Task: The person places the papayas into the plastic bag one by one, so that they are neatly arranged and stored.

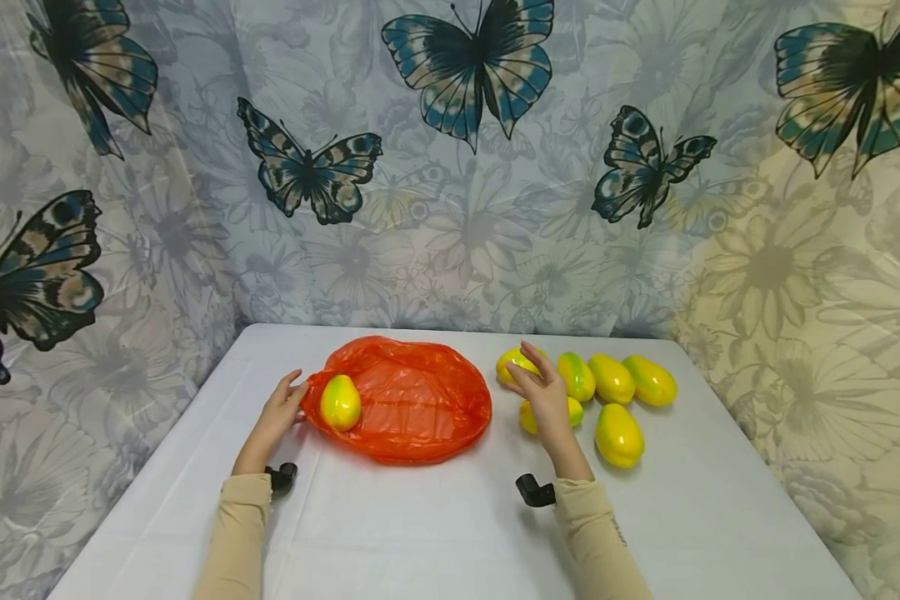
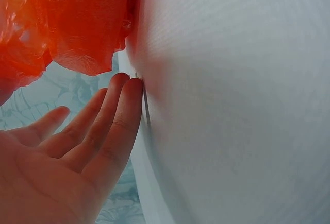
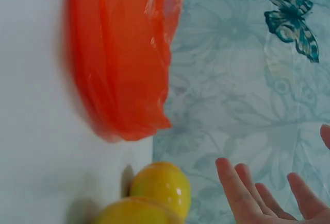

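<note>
A round, crinkled red plastic bag [image 1: 423, 408] lies on the white table, with one glossy yellow-green mango [image 1: 341, 403] at its left end. My left hand [image 1: 273, 418] is beside the bag's left edge, fingers extended; the left wrist view shows no grip on the red plastic [image 2: 87, 26]. Over the group at right, my right hand [image 1: 549, 407] is raised with spread fingers. It partly hides two mangoes, one behind [image 1: 512, 365] and one below [image 1: 528, 419]. In the right wrist view its fingers [image 3: 232, 185] hold nothing, apart from a mango [image 3: 164, 189].
Several more mangoes are grouped at the table's right, including one at the far right [image 1: 651, 381] and one nearer the front [image 1: 619, 436]. Butterfly-patterned cloth [image 1: 480, 233] hangs around the table [image 1: 390, 533]. Each wrist wears a black camera mount.
</note>
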A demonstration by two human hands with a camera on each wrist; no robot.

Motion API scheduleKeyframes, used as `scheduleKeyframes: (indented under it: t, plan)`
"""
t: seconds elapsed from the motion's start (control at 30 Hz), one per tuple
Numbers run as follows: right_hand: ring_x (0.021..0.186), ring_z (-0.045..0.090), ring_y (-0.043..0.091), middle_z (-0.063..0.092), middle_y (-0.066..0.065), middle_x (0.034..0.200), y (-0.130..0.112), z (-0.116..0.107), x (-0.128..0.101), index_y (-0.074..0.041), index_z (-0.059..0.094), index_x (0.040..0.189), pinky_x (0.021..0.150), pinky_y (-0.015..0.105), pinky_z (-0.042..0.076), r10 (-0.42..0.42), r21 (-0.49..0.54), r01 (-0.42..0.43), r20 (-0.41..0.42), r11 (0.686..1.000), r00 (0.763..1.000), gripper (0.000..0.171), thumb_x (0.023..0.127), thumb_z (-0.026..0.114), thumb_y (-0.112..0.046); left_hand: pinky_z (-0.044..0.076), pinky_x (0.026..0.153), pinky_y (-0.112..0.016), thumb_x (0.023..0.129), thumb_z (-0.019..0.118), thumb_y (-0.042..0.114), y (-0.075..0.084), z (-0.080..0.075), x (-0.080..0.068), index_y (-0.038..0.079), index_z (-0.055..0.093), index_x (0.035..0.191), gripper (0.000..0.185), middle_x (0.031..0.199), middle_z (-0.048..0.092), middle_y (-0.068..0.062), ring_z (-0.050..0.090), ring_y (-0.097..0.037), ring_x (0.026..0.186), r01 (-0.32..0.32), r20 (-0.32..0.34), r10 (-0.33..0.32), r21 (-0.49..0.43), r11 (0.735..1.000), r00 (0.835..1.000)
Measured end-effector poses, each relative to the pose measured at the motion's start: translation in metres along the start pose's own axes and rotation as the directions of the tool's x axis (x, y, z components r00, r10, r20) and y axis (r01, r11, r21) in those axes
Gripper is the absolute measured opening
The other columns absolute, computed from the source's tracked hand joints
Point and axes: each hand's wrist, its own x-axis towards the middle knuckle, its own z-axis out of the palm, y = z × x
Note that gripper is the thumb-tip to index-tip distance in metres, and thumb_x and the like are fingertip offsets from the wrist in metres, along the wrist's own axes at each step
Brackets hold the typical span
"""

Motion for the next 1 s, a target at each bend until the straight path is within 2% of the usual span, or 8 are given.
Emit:
scheduleKeyframes:
  t: [0.2, 0.43, 0.67, 0.77, 0.9, 1.0]
  plan:
    - [0.102, 0.061, 0.002, 0.042, 0.004, 0.152, 0.002, -0.018, -0.001, -0.016, 0.047, 0.145, 0.09, 0.027, 0.056, -0.008, -0.046, 0.007, -0.022, 0.999, 1.0, 0.056, 0.093, 0.067, -0.027, 0.057, 0.091, -0.041, 0.106, 0.033, 0.04, 0.0, 0.0, -0.001, 0.003, 0.013, 0.156, 0.065, 0.148, 0.035, -0.034, 0.05, -0.045, 0.125, -0.01, 0.002, 0.01, -0.002, 1.0, 1.0]
    - [0.104, 0.059, 0.001, 0.043, 0.008, 0.151, -0.002, -0.034, -0.005, -0.018, 0.045, 0.147, 0.08, 0.014, 0.055, -0.02, -0.07, 0.014, -0.08, 0.997, 0.997, 0.059, 0.093, 0.067, -0.028, 0.056, 0.092, -0.042, 0.106, 0.033, 0.043, 0.002, -0.001, 0.0, 0.004, 0.012, 0.156, 0.067, 0.149, 0.034, -0.033, 0.049, -0.044, 0.127, -0.005, 0.005, 0.004, 0.001, 1.0, 1.0]
    - [0.106, 0.058, 0.002, 0.04, 0.008, 0.152, -0.007, -0.05, -0.011, -0.024, 0.038, 0.15, 0.084, 0.016, 0.055, -0.003, -0.045, -0.002, -0.113, 0.999, 0.994, 0.063, 0.094, 0.066, -0.024, 0.056, 0.093, -0.042, 0.105, 0.034, 0.044, -0.001, 0.0, 0.0, 0.005, 0.012, 0.156, 0.067, 0.149, 0.033, -0.032, 0.049, -0.044, 0.126, 0.008, 0.004, -0.008, -0.007, 1.0, 1.0]
    - [0.106, 0.058, 0.002, 0.039, 0.008, 0.152, -0.009, -0.058, -0.013, -0.025, 0.036, 0.151, 0.085, 0.014, 0.054, -0.007, -0.065, -0.001, -0.124, 0.998, 0.992, 0.065, 0.093, 0.066, -0.027, 0.056, 0.093, -0.042, 0.105, 0.033, 0.045, -0.001, 0.0, 0.0, 0.004, 0.012, 0.156, 0.069, 0.149, 0.033, -0.033, 0.049, -0.044, 0.125, 0.004, 0.008, -0.004, -0.007, 1.0, 1.0]
    - [0.106, 0.056, 0.0, 0.039, 0.007, 0.153, -0.01, -0.067, -0.015, -0.026, 0.036, 0.151, 0.085, 0.012, 0.052, -0.003, -0.097, -0.013, -0.156, 0.995, 0.988, 0.067, 0.092, 0.068, -0.031, 0.056, 0.092, -0.04, 0.105, 0.033, 0.045, 0.0, 0.0, -0.001, 0.004, 0.012, 0.156, 0.069, 0.15, 0.033, -0.032, 0.05, -0.043, 0.125, -0.001, 0.008, 0.001, -0.001, 1.0, 1.0]
    - [0.105, 0.057, -0.001, 0.04, 0.009, 0.153, -0.01, -0.074, -0.015, -0.026, 0.038, 0.15, 0.084, 0.011, 0.052, 0.003, -0.073, -0.017, -0.191, 0.997, 0.982, 0.067, 0.091, 0.069, -0.028, 0.056, 0.091, -0.039, 0.106, 0.032, 0.043, 0.001, 0.0, -0.001, 0.004, 0.012, 0.156, 0.067, 0.149, 0.034, -0.032, 0.05, -0.043, 0.125, -0.007, 0.006, 0.007, 0.002, 1.0, 1.0]
